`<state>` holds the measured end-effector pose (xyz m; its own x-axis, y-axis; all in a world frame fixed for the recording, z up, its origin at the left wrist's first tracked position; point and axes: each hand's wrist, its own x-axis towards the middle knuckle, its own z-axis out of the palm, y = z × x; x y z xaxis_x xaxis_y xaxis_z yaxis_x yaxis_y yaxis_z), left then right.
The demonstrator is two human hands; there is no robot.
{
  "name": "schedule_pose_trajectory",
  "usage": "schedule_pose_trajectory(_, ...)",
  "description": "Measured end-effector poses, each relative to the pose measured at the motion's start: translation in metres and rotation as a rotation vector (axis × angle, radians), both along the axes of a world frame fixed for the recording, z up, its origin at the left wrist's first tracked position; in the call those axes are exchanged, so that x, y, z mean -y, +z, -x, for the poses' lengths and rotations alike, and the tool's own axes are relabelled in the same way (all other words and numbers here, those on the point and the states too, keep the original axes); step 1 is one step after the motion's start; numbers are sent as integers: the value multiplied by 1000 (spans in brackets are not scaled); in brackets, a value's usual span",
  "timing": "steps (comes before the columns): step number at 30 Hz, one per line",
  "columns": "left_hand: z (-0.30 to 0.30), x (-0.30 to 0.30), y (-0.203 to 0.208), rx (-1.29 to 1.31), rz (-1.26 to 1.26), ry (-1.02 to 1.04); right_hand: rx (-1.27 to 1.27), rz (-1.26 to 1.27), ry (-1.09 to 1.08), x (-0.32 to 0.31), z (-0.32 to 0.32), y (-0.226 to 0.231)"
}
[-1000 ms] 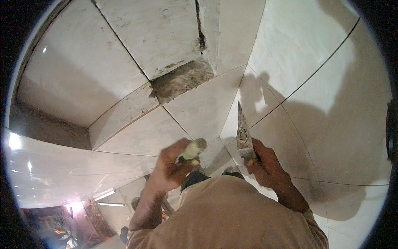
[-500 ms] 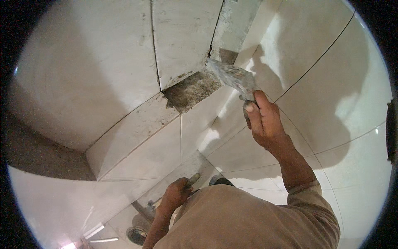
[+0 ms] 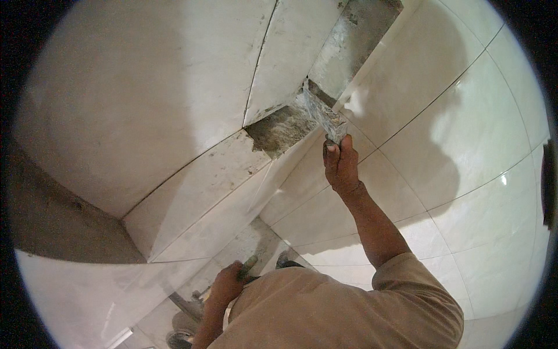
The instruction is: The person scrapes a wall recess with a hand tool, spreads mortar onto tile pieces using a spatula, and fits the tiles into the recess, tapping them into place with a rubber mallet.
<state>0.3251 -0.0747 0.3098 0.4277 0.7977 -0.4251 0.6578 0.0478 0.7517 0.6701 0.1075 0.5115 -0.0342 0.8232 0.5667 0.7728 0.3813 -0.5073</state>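
My right hand [image 3: 343, 166] is closed round the handle of a trowel [image 3: 326, 119] whose blade is smeared with grey mortar. The blade's far end touches the inner corner of the tiled ledge, beside a rough bare gap [image 3: 280, 131] between the ledge tiles. Low in the view, close to my body, my left hand [image 3: 228, 284] grips a short greenish handle [image 3: 248, 265]; the rest of that tool is hidden. Past the trowel, a grey mortar-coated strip [image 3: 357, 43] runs along the wall.
Large pale tiles [image 3: 215, 64] lie left of the gap. A tiled wall [image 3: 430, 139] rises on the right, with my shadow on it. A dark recess [image 3: 64, 209] is at the left. Down on the floor, a dark round object [image 3: 179, 338] stands near my left forearm.
The view has shifted, showing more of the mortar strip. The trowel blade has turned more edge-on at the corner, with my right hand closer to it. My left hand keeps its grip.
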Motion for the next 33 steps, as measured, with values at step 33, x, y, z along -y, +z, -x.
schedule_pose_trajectory(33, -14, 10, 5, 35, 43, 248, 21, -98, 71, -2, -3, 24)
